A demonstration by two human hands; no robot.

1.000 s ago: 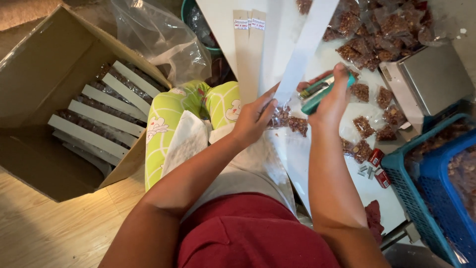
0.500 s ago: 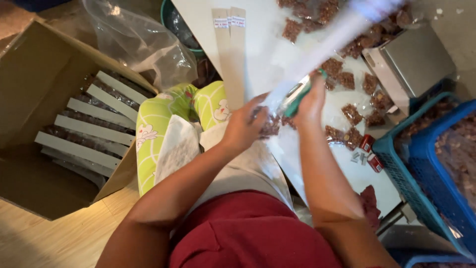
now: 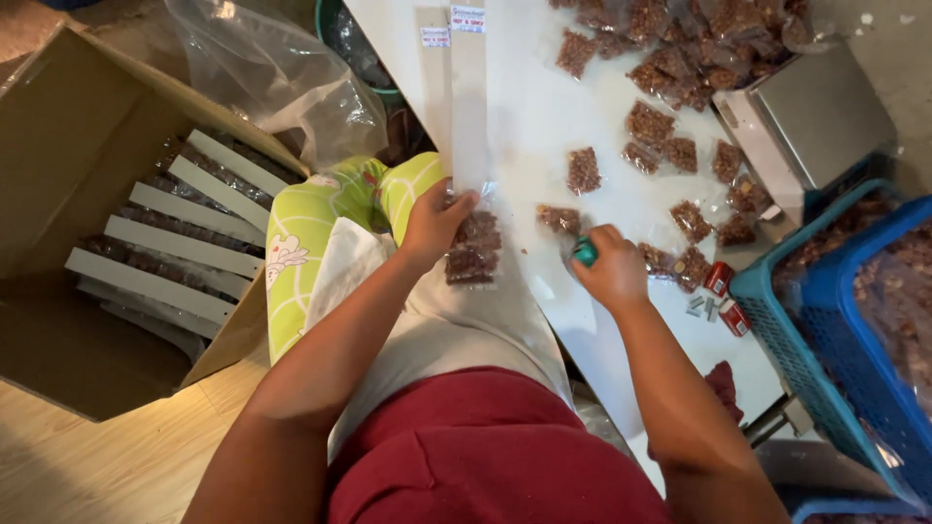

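My left hand [image 3: 434,221] pinches the lower end of a long white card strip [image 3: 469,97] that lies on the white table [image 3: 524,126], with small clear packets of brown snack [image 3: 474,248] hanging from it over the table's near edge. My right hand [image 3: 610,272] rests on the table, closed around a small green stapler [image 3: 584,252]. A second card strip [image 3: 434,68] lies just left of the first. Loose snack packets [image 3: 582,170] are scattered just beyond both hands.
An open cardboard box [image 3: 58,126] at left holds several finished strips. A clear plastic bag [image 3: 282,78] lies behind it. A metal scale [image 3: 825,116] stands at the right, a blue basket [image 3: 825,320] of packets below it, and red staple boxes [image 3: 723,296] near the edge.
The strip, held up in the air before, now lies flat on the table. My right hand has dropped with the stapler to the table, to the right of the strip.
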